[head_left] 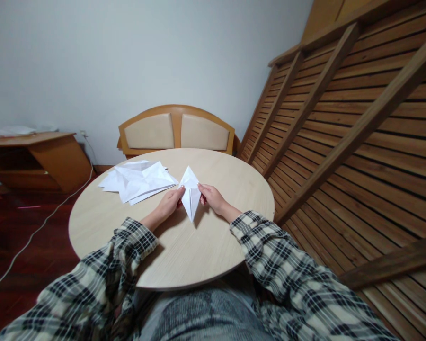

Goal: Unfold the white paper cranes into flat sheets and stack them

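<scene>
A white folded paper shape (190, 193), kite-like with a point toward me, rests on the round light-wood table (213, 246). My left hand (170, 202) pinches its left edge with closed fingers. My right hand (210, 197) pinches its right edge the same way. Both of my sleeves are plaid. A loose pile of white folded papers (139, 181) lies on the table to the left of my hands, apart from them.
A wooden chair with padded back (176, 129) stands behind the table. A slatted wooden frame (358, 118) leans along the right side. A low wooden desk (39, 154) sits at the left wall, and a white cable (39, 229) runs over the dark floor.
</scene>
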Demonstrator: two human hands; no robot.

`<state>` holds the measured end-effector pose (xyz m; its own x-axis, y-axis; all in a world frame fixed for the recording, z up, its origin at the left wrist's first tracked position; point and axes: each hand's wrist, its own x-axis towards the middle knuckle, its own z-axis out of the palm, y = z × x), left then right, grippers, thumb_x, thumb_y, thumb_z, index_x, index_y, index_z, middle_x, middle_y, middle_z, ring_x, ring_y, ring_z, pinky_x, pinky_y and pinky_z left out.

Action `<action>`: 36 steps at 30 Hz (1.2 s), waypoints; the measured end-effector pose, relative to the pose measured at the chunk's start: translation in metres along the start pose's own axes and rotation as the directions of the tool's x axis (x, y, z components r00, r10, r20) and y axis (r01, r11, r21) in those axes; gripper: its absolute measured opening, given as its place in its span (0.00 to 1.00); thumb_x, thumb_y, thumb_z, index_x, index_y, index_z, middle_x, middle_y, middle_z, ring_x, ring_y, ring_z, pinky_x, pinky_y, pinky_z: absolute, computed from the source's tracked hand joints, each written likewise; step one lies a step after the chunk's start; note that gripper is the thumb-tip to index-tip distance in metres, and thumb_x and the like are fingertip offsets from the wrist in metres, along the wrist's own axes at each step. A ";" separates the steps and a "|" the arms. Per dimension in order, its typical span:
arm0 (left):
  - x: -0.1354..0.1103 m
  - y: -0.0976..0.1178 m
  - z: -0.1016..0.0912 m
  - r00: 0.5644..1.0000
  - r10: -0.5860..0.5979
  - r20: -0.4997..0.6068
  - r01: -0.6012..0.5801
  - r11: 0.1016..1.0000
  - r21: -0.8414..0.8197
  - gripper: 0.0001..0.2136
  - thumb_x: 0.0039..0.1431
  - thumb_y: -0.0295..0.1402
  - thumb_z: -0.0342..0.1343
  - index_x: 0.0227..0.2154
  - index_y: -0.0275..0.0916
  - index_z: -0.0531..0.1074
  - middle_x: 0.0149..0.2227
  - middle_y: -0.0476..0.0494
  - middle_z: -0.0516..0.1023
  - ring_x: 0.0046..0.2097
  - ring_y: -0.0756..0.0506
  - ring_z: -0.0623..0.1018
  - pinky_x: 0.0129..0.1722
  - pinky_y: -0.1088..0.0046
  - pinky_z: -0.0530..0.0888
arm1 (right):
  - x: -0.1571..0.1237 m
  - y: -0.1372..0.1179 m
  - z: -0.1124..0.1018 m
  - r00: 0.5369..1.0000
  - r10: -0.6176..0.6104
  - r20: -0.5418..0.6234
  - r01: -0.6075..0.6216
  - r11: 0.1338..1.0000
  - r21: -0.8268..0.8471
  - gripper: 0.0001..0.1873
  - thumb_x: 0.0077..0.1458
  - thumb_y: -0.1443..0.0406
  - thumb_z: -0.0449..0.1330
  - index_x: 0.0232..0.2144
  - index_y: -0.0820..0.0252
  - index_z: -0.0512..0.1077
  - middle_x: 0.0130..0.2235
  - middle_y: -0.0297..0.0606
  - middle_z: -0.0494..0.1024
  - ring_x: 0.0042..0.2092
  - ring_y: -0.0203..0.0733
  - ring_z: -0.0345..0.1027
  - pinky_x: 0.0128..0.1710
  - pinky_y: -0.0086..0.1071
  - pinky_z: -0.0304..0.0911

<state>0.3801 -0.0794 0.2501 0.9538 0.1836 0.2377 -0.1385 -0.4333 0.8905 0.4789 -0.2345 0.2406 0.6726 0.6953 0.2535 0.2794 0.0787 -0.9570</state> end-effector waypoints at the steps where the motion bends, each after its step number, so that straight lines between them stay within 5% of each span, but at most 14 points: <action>1: 0.000 0.001 0.000 1.000 -0.006 -0.007 0.006 1.000 0.005 0.25 0.60 0.54 0.41 0.17 0.40 0.61 0.17 0.49 0.63 0.22 0.49 0.63 0.24 0.71 0.62 | 0.000 0.000 0.000 1.000 -0.001 -0.003 0.001 1.000 -0.006 0.27 0.58 0.44 0.52 0.21 0.59 0.63 0.17 0.29 0.64 0.21 0.32 0.56 0.23 0.27 0.53; 12: 0.002 0.004 0.000 0.990 0.083 -0.110 -0.079 0.996 0.045 0.21 0.60 0.48 0.47 0.17 0.41 0.60 0.17 0.52 0.60 0.21 0.51 0.60 0.23 0.72 0.59 | 0.001 0.005 -0.001 0.998 -0.046 -0.054 0.041 0.996 -0.083 0.23 0.59 0.49 0.52 0.21 0.59 0.62 0.17 0.29 0.62 0.20 0.31 0.54 0.20 0.28 0.49; 16: 0.003 0.001 -0.001 0.989 0.059 -0.133 -0.053 0.997 0.049 0.21 0.60 0.49 0.45 0.17 0.41 0.59 0.17 0.52 0.60 0.21 0.50 0.60 0.23 0.72 0.59 | 0.001 0.004 -0.002 0.988 -0.072 -0.136 0.069 0.997 -0.028 0.12 0.57 0.57 0.56 0.39 0.57 0.64 0.20 0.24 0.63 0.21 0.32 0.56 0.20 0.25 0.50; 19: 0.004 -0.003 -0.004 0.984 0.055 -0.171 -0.043 0.996 0.077 0.22 0.60 0.50 0.45 0.17 0.41 0.59 0.17 0.52 0.61 0.21 0.50 0.60 0.23 0.72 0.58 | 0.001 0.003 -0.004 0.981 -0.091 -0.172 0.092 0.996 0.000 0.18 0.56 0.61 0.56 0.49 0.55 0.61 0.21 0.23 0.64 0.21 0.32 0.57 0.21 0.25 0.53; 24: 0.008 -0.010 -0.004 0.982 0.071 -0.177 -0.056 0.995 0.089 0.22 0.59 0.51 0.45 0.18 0.41 0.59 0.17 0.53 0.60 0.21 0.50 0.60 0.23 0.72 0.58 | 0.000 0.001 -0.002 0.995 -0.083 -0.047 0.083 0.996 0.015 0.13 0.61 0.57 0.51 0.39 0.59 0.69 0.20 0.27 0.64 0.22 0.32 0.57 0.22 0.25 0.55; 30: 0.008 -0.008 -0.004 0.972 0.079 -0.220 -0.069 0.996 0.055 0.22 0.61 0.49 0.44 0.18 0.41 0.59 0.17 0.52 0.60 0.21 0.50 0.61 0.23 0.72 0.58 | 0.000 0.000 -0.002 0.987 -0.081 -0.139 0.084 0.996 0.013 0.22 0.61 0.47 0.50 0.26 0.58 0.61 0.24 0.29 0.63 0.22 0.31 0.59 0.21 0.26 0.56; 34: 0.008 -0.007 -0.007 0.971 0.076 -0.228 -0.079 0.997 -0.005 0.22 0.63 0.48 0.44 0.17 0.41 0.61 0.17 0.50 0.62 0.21 0.50 0.62 0.24 0.72 0.59 | 0.001 0.003 -0.003 0.988 -0.073 -0.137 0.076 0.997 0.019 0.14 0.55 0.56 0.60 0.36 0.56 0.61 0.27 0.27 0.67 0.22 0.30 0.60 0.20 0.24 0.56; 36: 0.007 -0.006 -0.007 0.974 0.068 -0.216 -0.078 0.996 -0.039 0.22 0.63 0.48 0.45 0.17 0.41 0.61 0.17 0.49 0.62 0.21 0.49 0.62 0.24 0.71 0.59 | 0.000 0.004 -0.002 0.990 -0.063 -0.125 0.069 0.997 0.043 0.20 0.52 0.60 0.63 0.45 0.55 0.60 0.29 0.27 0.69 0.22 0.30 0.60 0.20 0.24 0.57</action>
<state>0.3861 -0.0691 0.2490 0.8621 0.3400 0.3757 -0.2227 -0.4118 0.8836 0.4815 -0.2353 0.2369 0.7339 0.5941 0.3293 0.2958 0.1569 -0.9423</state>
